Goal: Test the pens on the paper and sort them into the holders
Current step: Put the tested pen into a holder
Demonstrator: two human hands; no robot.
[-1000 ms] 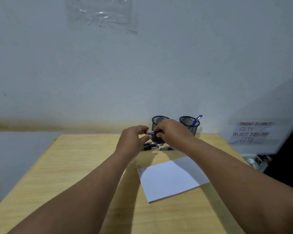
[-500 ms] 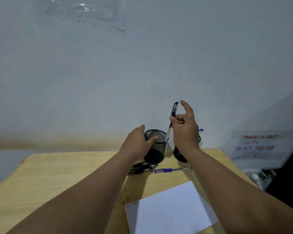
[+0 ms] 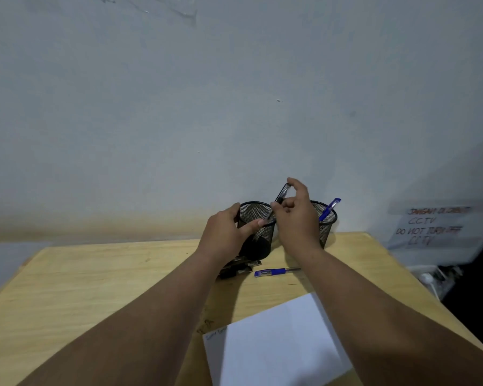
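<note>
While the left hand (image 3: 225, 232) steadies the left black mesh holder (image 3: 255, 231) near the counter's far edge, the right hand (image 3: 296, 215), now lower, pinches the black pen (image 3: 280, 197), tip entering it.

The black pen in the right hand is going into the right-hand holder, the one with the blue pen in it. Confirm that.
Not quite. The head view shows the right hand lowering the black pen into the left holder, which the left hand steadies. The right holder, apart from it, does have the blue pen in it.
</note>
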